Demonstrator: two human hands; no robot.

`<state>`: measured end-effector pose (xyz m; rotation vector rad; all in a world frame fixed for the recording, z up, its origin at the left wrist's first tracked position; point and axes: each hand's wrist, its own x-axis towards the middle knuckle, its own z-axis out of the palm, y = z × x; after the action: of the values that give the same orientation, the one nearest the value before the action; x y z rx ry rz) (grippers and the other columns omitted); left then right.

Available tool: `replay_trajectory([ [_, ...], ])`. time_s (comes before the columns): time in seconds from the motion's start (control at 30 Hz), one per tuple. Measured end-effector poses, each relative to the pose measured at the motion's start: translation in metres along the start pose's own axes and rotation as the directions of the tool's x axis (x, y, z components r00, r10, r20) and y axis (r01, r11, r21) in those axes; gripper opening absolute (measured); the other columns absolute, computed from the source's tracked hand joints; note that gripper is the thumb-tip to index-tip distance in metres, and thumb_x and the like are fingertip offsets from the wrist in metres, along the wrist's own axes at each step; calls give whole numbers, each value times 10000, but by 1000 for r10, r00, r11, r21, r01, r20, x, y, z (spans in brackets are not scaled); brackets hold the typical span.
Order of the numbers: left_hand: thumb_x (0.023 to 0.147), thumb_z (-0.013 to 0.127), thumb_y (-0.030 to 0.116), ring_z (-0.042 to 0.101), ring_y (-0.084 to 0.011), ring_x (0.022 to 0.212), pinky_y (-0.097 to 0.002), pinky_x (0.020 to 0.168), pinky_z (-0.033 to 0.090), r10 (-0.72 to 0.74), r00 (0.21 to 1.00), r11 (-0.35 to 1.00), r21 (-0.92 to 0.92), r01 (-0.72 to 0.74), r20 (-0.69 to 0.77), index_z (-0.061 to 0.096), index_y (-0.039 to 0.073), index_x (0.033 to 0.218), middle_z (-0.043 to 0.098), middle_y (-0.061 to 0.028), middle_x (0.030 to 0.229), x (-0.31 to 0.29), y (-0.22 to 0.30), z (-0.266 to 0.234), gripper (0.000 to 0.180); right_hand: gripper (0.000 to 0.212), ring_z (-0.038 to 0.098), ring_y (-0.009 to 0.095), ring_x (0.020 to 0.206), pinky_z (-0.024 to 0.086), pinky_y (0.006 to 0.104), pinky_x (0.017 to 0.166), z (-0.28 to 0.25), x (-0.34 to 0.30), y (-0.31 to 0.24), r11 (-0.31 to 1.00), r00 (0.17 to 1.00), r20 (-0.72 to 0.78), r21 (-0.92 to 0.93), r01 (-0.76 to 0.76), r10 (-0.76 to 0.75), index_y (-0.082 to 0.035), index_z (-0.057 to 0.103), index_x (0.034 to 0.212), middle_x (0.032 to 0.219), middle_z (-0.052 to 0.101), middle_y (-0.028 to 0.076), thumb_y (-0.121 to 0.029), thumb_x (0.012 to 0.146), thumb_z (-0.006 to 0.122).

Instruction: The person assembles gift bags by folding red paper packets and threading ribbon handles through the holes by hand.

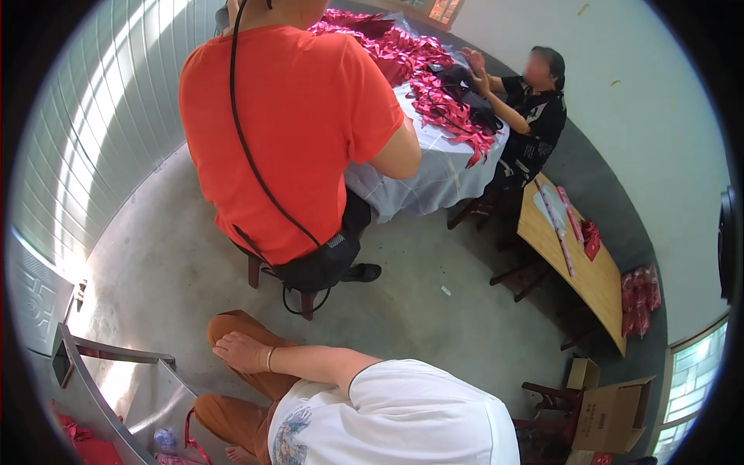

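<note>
My right hand (242,352) rests palm down on the knee of my brown trousers (229,418), its fingers stretched out and holding nothing. A thin pale band (270,359) circles that wrist, and the arm runs back to my white shirt (418,418). My left hand is out of sight. Nearest ahead sits a co-worker in an orange-red shirt (271,139), seen from behind. This person's hands are hidden. Across a cloth-covered table (418,186), another person's hands (478,71) are raised beside a pile of shiny red ribbons (446,101) and some black material (461,81).
A wooden table (589,287) at the right carries a patterned roll (554,225) and red pieces. Red packets (640,301) hang at its end. An opened cardboard box (608,418) stands lower right. A metal frame (124,355) and red material (85,442) lie lower left.
</note>
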<state>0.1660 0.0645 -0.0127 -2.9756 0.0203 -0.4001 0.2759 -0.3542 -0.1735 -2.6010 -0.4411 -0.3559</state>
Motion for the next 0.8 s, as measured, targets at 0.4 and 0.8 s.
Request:
replay_trajectory([
  [0.4,785,658,520,483,-503,1112,-573,969,377,-11,1000,1000,1,11,1,453,-100,1306,488,-343,1240,-3,-6,5,836,337,553,251,1016,413,379,929,-5,-1,-4,1000,1000,15,-5,9,-9,-20,583,1164,1065,585,101,-153,855,565],
  [0.8,747,720,428,479,-508,1105,-572,967,375,5,1000,1000,8,-5,4,463,-94,1292,495,-341,1219,3,0,0,797,298,552,246,1015,414,376,920,-8,2,-4,1000,999,37,0,4,-4,-31,591,1134,1057,588,96,-162,870,554],
])
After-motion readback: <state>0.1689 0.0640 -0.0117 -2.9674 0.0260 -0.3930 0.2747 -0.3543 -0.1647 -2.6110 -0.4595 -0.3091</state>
